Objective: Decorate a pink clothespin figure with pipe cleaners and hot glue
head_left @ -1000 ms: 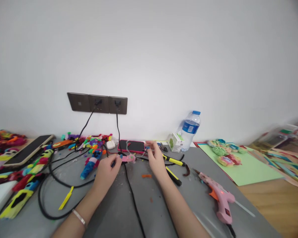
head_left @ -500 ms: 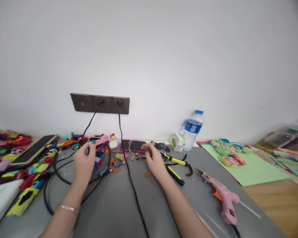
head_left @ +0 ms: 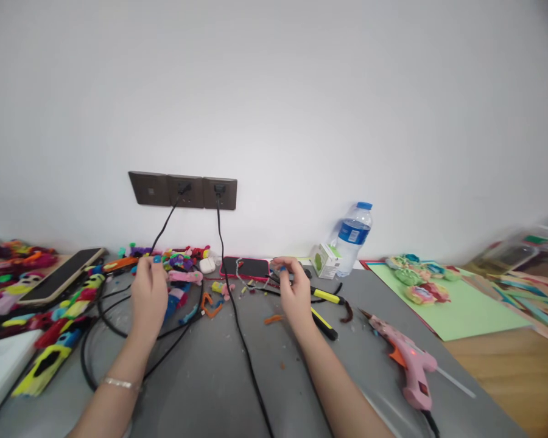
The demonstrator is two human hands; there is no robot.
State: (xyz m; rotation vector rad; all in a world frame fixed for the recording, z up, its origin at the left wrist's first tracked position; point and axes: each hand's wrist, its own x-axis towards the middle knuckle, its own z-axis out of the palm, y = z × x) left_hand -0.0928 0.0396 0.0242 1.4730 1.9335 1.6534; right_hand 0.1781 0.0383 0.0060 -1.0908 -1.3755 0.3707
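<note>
My left hand [head_left: 150, 298] is raised over the left side of the grey table, fingers curled together with a blue nail showing at the top. What lies inside its fingers, if anything, is hidden. Just right of it is a fuzzy pink pipe-cleaner piece [head_left: 185, 277]; I cannot tell whether they touch. My right hand [head_left: 296, 295] hovers over the pliers with yellow-and-black handles [head_left: 326, 295], its fingers bent and thumb apart from them, nothing visible between. Left of that hand lie a red-cased phone [head_left: 249, 267] and a thin grey pipe cleaner [head_left: 240, 281].
A pink glue gun [head_left: 411, 359] with a lit red light lies at right. Black cables [head_left: 242, 328] run from wall sockets [head_left: 182, 191] across the table. A water bottle [head_left: 354, 240], small box [head_left: 326, 260] and green paper [head_left: 466, 307] stand or lie behind. Colourful pipe-cleaner figures [head_left: 50, 359] fill the left.
My left hand has moved left and slightly down. The pink piece has gone from tilted beside its fingers to lying lower. My right hand has shifted a little right, covering more of the pliers.
</note>
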